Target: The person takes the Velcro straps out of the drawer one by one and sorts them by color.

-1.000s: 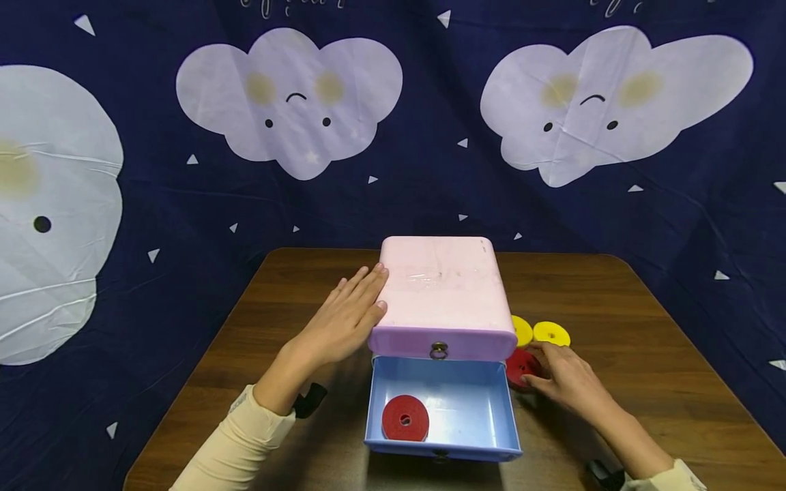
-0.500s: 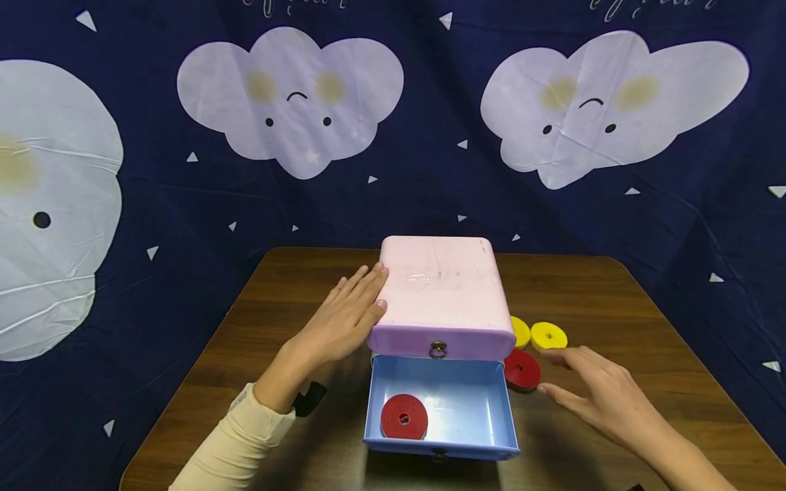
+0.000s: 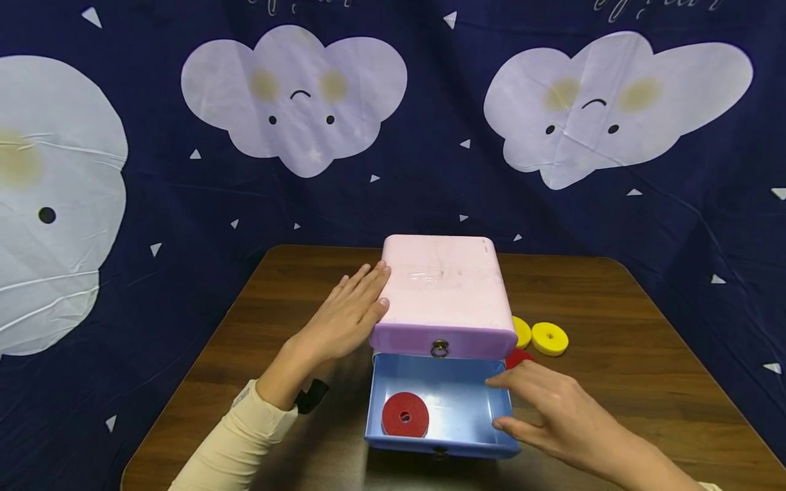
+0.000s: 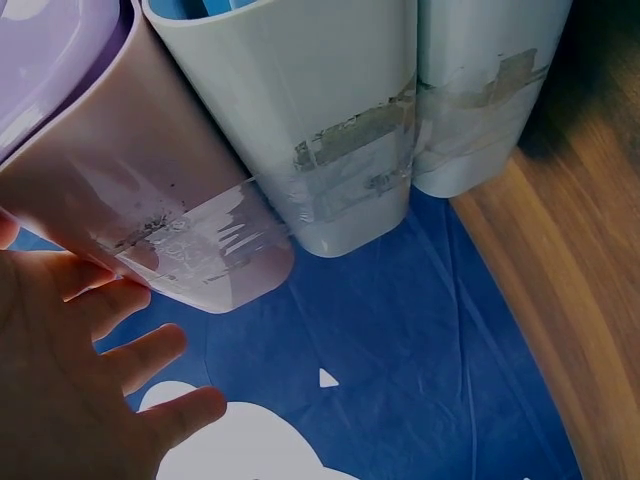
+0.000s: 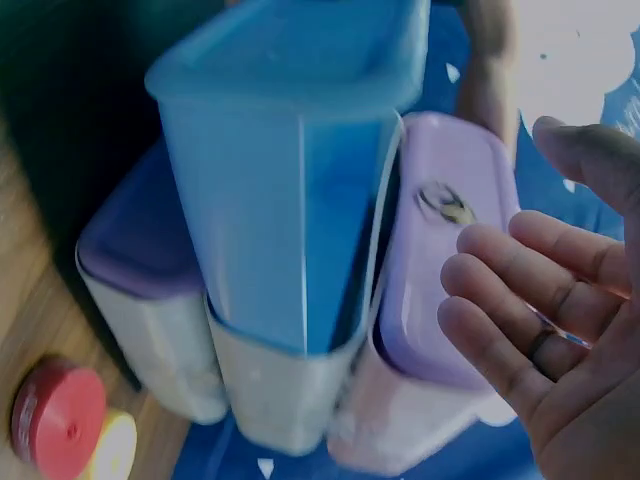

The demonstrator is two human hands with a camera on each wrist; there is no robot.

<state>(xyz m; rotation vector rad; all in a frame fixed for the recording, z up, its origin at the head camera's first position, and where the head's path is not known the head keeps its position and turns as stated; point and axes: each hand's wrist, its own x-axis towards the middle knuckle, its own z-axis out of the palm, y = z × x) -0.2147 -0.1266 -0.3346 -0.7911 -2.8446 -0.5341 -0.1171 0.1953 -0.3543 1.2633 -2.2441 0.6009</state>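
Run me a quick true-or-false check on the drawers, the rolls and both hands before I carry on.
1. The blue drawer is pulled open. True.
2. The blue drawer holds only a yellow roll. False: the roll visible inside is a red roll; two yellow rolls lie outside it, on the table.
3. The right hand grips a roll. False: it holds nothing, its fingers apart, near the drawer's right side.
4. The left hand touches the pink casing. True.
5. The purple drawer front above the blue drawer has a ring handle. True.
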